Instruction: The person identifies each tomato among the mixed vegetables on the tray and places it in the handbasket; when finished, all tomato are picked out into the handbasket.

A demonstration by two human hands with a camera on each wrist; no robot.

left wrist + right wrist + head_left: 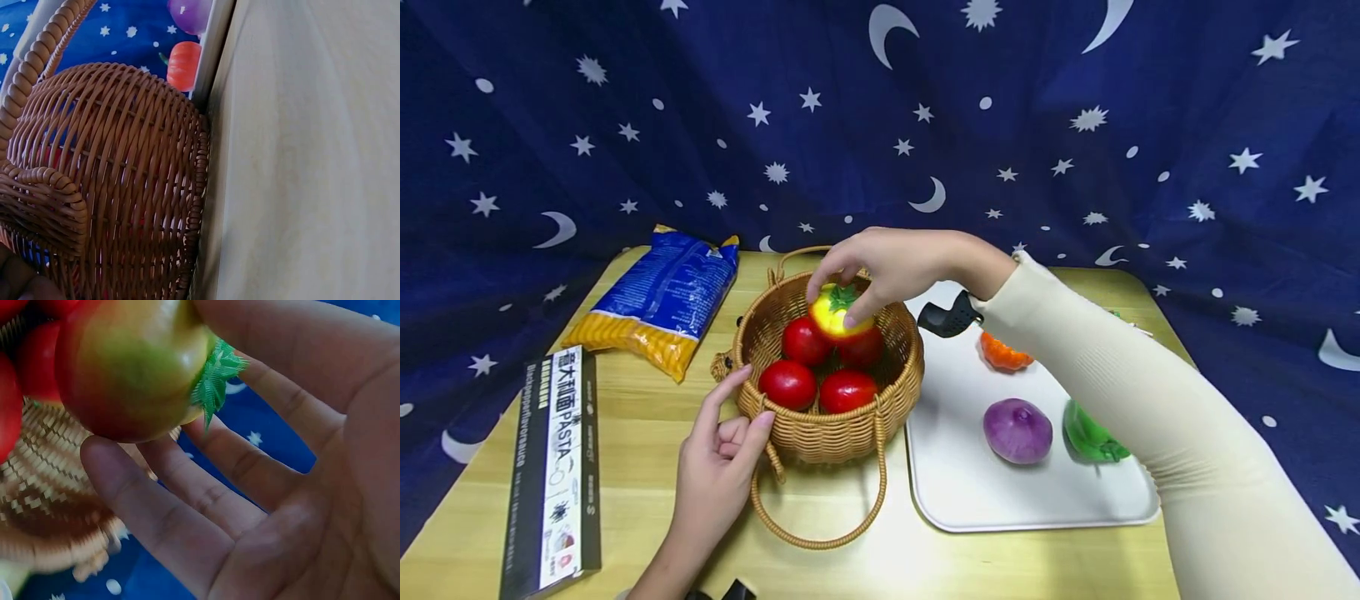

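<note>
My right hand (pixel 898 262) is over the wicker basket (pixel 827 437), thumb and fingers about a yellow-and-red toy tomato (pixel 827 310) with a green leafy top. In the right wrist view the tomato (pixel 131 369) shows a green patch, and the fingertips lie along its side. Beneath it, several glossy red tomatoes (pixel 787 384) sit inside the basket. At the basket's near left rim is my left hand (pixel 718 467), index finger and thumb on the edge, other fingers curled. The left wrist view has the basket's woven wall (pixel 125 169), with dark fingers at the lower left corner.
A white tray (pixel 955 500) at the right bears a purple onion (pixel 1018 431), a green pepper (pixel 1090 435) and an orange pumpkin (pixel 1003 352). Leftward lie a blue-and-yellow pasta bag (pixel 658 292) and a long pasta box (pixel 553 467). One basket handle (pixel 820 543) hangs toward the front.
</note>
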